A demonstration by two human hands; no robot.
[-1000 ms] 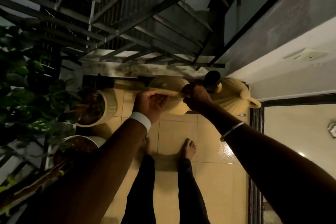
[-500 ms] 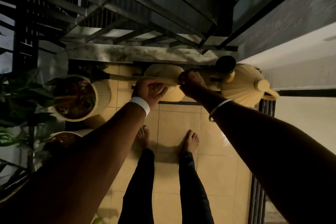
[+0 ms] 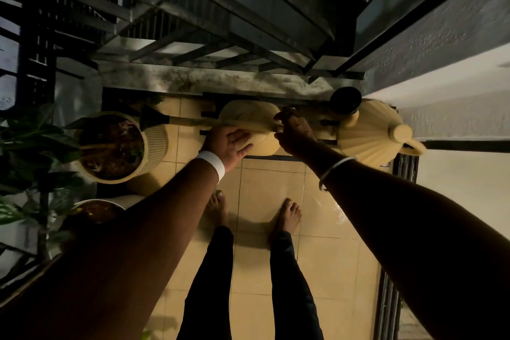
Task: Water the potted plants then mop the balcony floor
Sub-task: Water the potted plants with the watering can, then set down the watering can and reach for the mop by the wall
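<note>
Head: watering can in right hand

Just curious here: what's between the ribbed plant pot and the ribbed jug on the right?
In the head view, a smooth watering can, left hand touching it, right hand gripping it.

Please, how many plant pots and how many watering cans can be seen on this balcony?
Round cream plant pots holding soil: 2
Cream plastic watering cans: 2, the held watering can and a ribbed one at right
Total: 4
</note>
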